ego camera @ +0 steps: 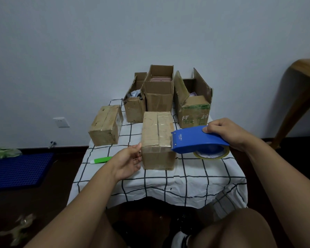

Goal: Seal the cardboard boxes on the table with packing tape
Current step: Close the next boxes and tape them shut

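Between your hands sits the closed cardboard box (157, 140) you are taping: your left hand (128, 161) rests against its left side with relaxed fingers, while your right hand (227, 132) curls around the blue tape dispenser (195, 139), whose front end touches the box's right top edge. Its tape roll (211, 153) hangs just above the checked tablecloth (186, 176). You have five boxes: two closed, including one at the left (106, 125), and three open behind (158, 88). One green marker (101, 160) lies near your left hand.

Five boxes (157, 138) — one tape dispenser (197, 140)
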Motion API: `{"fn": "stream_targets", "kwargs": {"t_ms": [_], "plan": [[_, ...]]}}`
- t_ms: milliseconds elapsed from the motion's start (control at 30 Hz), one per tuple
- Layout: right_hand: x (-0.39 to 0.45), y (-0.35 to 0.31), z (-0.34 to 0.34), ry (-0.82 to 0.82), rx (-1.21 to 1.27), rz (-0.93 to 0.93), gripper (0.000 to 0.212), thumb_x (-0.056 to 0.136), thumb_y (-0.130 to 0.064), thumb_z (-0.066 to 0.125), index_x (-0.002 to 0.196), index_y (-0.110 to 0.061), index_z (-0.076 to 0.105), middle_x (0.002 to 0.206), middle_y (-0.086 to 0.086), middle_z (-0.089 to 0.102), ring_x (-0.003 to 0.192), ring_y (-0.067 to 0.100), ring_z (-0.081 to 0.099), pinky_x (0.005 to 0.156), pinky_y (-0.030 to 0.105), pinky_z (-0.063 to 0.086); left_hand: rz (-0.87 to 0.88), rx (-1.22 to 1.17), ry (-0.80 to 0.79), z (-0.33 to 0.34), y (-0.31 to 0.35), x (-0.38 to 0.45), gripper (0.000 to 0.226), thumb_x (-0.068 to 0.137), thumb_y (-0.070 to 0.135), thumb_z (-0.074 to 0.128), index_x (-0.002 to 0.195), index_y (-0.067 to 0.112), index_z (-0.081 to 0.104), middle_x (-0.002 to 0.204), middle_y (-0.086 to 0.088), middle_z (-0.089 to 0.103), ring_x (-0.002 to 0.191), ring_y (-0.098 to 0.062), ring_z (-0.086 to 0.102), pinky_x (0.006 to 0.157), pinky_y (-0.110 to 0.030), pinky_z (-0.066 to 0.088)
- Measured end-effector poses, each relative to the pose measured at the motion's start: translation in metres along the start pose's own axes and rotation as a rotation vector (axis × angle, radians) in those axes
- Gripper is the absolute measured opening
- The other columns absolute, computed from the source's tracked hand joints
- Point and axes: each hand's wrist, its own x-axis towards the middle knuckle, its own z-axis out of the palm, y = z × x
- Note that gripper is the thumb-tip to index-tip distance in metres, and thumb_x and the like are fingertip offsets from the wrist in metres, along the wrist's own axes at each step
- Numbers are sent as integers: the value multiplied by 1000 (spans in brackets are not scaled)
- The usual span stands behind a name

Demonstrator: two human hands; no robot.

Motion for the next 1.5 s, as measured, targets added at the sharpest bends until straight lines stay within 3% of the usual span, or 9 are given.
{"fn": "stream_targets", "kwargs": {"t_ms": [367, 467, 533, 600, 700, 867, 1000, 1233, 1500], "plan": [[3, 8, -1, 9, -9, -16, 47, 94, -26, 64, 48, -22, 53, 53, -6, 43, 49, 6, 41, 53, 19, 34, 124, 299, 241, 15, 2, 4, 24, 95, 8, 39, 103, 16, 60, 78, 1, 50, 66, -12, 40, 59, -28, 30], [3, 6, 1, 6, -1, -17, 50, 94, -23, 63, 45, -23, 53, 51, -8, 42, 46, 5, 40, 48, 13, 33, 508, 580, 551, 23, 4, -1, 23, 95, 8, 41, 104, 21, 59, 104, 2, 57, 90, -12, 51, 73, -27, 38], [3, 6, 1, 9, 2, -12, 50, 95, -23, 63, 46, -22, 53, 51, -8, 42, 46, 5, 40, 47, 13, 34, 899, 860, 455, 33, 4, -12, 25, 94, 14, 42, 107, 21, 62, 109, 10, 58, 101, -7, 52, 81, -20, 41], [2, 4, 0, 6, -10, -5, 50, 95, -24, 62, 46, -23, 56, 50, -9, 45, 46, 4, 43, 48, 12, 35, 1054, 1216, 251, 46, -1, -19, 37, 89, 23, 40, 116, 17, 65, 116, 10, 61, 107, -5, 52, 92, -22, 42], [0, 0, -1, 6, -23, 0, 47, 96, -25, 62, 49, -22, 59, 52, -9, 49, 47, 3, 46, 48, 12, 38, 1059, 1513, 174, 59, -9, -24, 43, 85, 29, 39, 115, 16, 67, 119, 3, 66, 106, -17, 58, 90, -31, 50], [-2, 4, 1, 14, 4, 3, 44, 95, -25, 63, 53, -19, 51, 55, -4, 44, 49, 6, 41, 49, 14, 34, 1076, 1573, 253, 52, -19, -17, 49, 80, 29, 44, 123, 18, 65, 129, 3, 63, 116, -18, 56, 86, -32, 50], [-3, 8, -1, 5, 19, 4, 36, 95, -28, 62, 63, -13, 56, 63, 3, 47, 54, 9, 45, 55, 19, 36, 1096, 1613, 277, 56, -23, -19, 44, 75, 27, 48, 117, 21, 60, 114, 6, 62, 101, -16, 57, 68, -25, 45], [-3, 21, -1, 1, 51, -16, 40, 96, -31, 61, 57, -19, 55, 62, -1, 46, 54, 8, 45, 53, 17, 36, 1100, 1705, 297, 59, -26, -19, 55, 75, 27, 53, 129, 22, 59, 119, 4, 61, 108, -17, 54, 75, -30, 51], [-12, 38, -15, 40, 81, 2, 39, 97, -26, 60, 60, -15, 57, 63, 3, 48, 59, 14, 45, 63, 32, 35, 1179, 1673, 384, 60, -36, -12, 46, 75, 29, 71, 119, 15, 65, 116, -2, 64, 106, -22, 58, 84, -36, 53]]}}
